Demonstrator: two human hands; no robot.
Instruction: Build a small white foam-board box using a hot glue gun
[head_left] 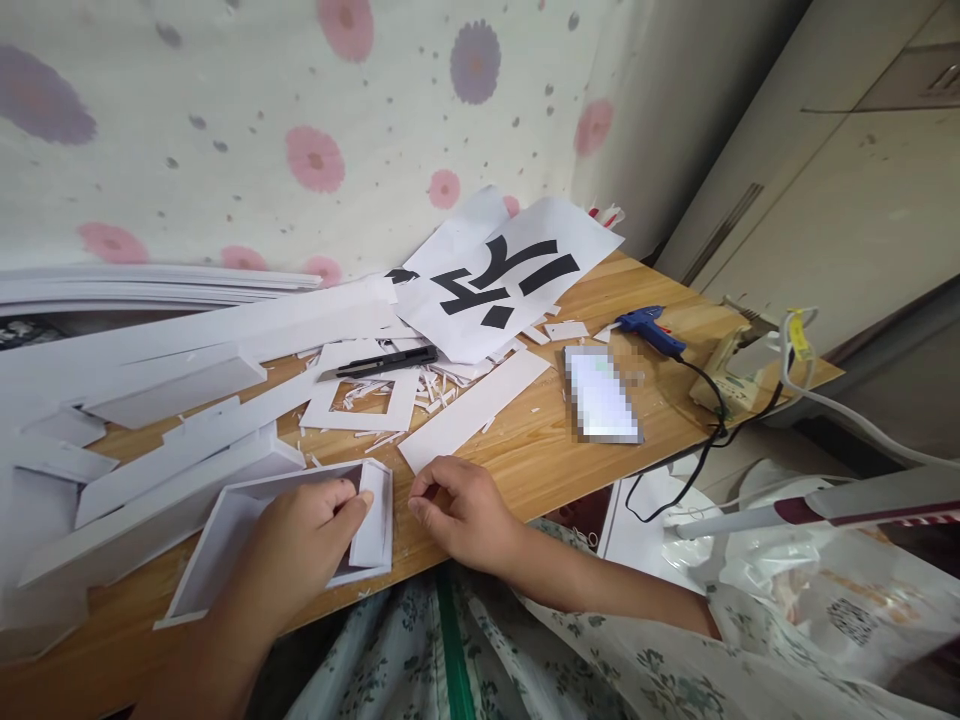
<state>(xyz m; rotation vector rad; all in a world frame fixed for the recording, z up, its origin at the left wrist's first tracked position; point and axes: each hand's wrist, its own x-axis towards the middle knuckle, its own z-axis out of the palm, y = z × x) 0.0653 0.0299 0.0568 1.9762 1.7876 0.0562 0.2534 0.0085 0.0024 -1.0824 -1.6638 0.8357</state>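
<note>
My left hand (304, 530) is closed, thumb and forefinger pinching a small white foam board strip (370, 525). The strip stands inside the right end of a shallow white foam board box (217, 535), near the table's front edge. Part of the box lies hidden under my left hand and forearm. Just right of the box, my right hand (469, 510) hovers by the table edge with its fingers curled together. Whatever it may hold is too small or hidden to tell. A long white board strip (476, 405) lies beyond my right hand.
A black utility knife (382, 362) rests on a cut-out white frame (319, 408) among scraps. Behind are printed paper (517, 275) and white boards (172, 370). To the right are a phone (602, 395), a blue glue gun (651, 328) with its cord, and a power strip (727, 370).
</note>
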